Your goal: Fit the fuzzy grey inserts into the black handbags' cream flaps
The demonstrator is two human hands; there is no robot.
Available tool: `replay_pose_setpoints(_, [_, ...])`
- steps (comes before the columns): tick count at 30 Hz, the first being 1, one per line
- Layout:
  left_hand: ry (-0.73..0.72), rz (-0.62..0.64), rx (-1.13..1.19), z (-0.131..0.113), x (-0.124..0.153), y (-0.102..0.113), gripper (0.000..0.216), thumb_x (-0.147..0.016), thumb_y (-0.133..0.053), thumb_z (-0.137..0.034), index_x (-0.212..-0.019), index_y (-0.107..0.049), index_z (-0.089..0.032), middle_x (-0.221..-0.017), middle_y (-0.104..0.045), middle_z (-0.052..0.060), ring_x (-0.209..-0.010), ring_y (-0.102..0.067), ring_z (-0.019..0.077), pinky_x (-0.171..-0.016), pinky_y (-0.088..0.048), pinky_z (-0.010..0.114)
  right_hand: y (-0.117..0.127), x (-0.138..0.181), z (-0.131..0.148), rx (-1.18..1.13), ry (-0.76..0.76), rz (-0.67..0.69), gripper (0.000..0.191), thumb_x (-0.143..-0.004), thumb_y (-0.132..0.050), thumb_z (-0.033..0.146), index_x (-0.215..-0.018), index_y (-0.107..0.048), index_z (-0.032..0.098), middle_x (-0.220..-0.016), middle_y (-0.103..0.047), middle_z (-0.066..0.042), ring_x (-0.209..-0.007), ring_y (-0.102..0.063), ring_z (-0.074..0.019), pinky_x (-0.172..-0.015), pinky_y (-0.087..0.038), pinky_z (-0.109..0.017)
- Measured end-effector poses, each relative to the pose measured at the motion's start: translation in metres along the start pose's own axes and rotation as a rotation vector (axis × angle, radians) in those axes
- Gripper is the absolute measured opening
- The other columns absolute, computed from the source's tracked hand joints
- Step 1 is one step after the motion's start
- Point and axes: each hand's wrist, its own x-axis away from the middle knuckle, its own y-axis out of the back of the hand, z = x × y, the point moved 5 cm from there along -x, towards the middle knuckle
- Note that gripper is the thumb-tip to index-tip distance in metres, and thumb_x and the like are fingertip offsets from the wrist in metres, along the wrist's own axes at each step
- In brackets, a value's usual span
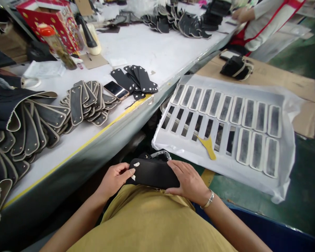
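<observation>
A stack of flat black leather pieces (153, 172) with small pale corner tabs rests against my lap. My left hand (114, 178) pinches its left end, thumb on the top piece. My right hand (187, 182), with a silver bracelet at the wrist, lies curled over the stack's right end and grips it. Just past my hands, a white sheet (283, 164) spread low on the right carries rows of oblong pieces with dark centres and a yellow spatula-like tool (208, 146).
A long white table (152, 49) runs along the left with fanned heaps of dark pieces (86, 101), a phone (116, 90), a red box (55, 21) and a bottle (55, 43). Another person in white (262, 17) works at the far end. A cardboard surface (278, 75) holds a black bundle (236, 67).
</observation>
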Motion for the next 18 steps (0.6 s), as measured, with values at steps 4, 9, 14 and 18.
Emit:
replay_pose_setpoints(4, [-0.046, -0.01, 0.027, -0.012, 0.004, -0.002, 0.029, -0.081, -0.055, -0.041, -0.066, -0.057, -0.016, -0.051, -0.042, -0.006, -0.046, -0.036, 0.0069, -0.046, -0.029, 0.019, -0.001, 0.002, 0.0, -0.016, 0.018, -0.021, 0.082, -0.066, -0.063, 0.063, -0.129, -0.044, 0.013, -0.126, -0.052, -0.015, -0.115, -0.048, -0.0277, -0.098, -0.038, -0.043])
replay_pose_setpoints(9, [-0.224, -0.055, -0.034, -0.025, 0.011, -0.004, 0.028, -0.085, -0.052, -0.03, -0.061, -0.053, -0.016, -0.056, -0.042, -0.005, -0.051, -0.039, 0.0075, -0.049, -0.031, 0.019, -0.001, 0.005, 0.0, -0.03, 0.019, -0.05, 0.078, -0.067, -0.064, 0.061, -0.126, -0.046, 0.013, -0.125, -0.053, -0.014, -0.113, -0.049, -0.0275, -0.096, -0.039, -0.043])
replay_pose_setpoints(14, [-0.554, 0.058, -0.121, -0.069, 0.032, -0.022, 0.022, -0.085, -0.051, -0.019, -0.064, -0.056, -0.016, -0.061, -0.047, -0.002, -0.058, -0.045, 0.0093, -0.055, -0.034, 0.021, -0.001, 0.008, -0.002, -0.061, 0.004, -0.084, 0.081, -0.064, -0.065, 0.062, -0.125, -0.045, 0.012, -0.123, -0.054, -0.015, -0.112, -0.05, -0.0282, -0.096, -0.039, -0.043])
replay_pose_setpoints(18, [-0.678, 0.254, -0.195, -0.098, 0.04, -0.038, 0.019, -0.085, -0.052, -0.02, -0.068, -0.06, -0.015, -0.06, -0.049, -0.001, -0.057, -0.046, 0.0096, -0.055, -0.034, 0.021, 0.001, 0.009, -0.004, -0.089, -0.003, -0.105, 0.082, -0.062, -0.068, 0.061, -0.123, -0.046, 0.011, -0.121, -0.055, -0.016, -0.111, -0.051, -0.0282, -0.095, -0.04, -0.043])
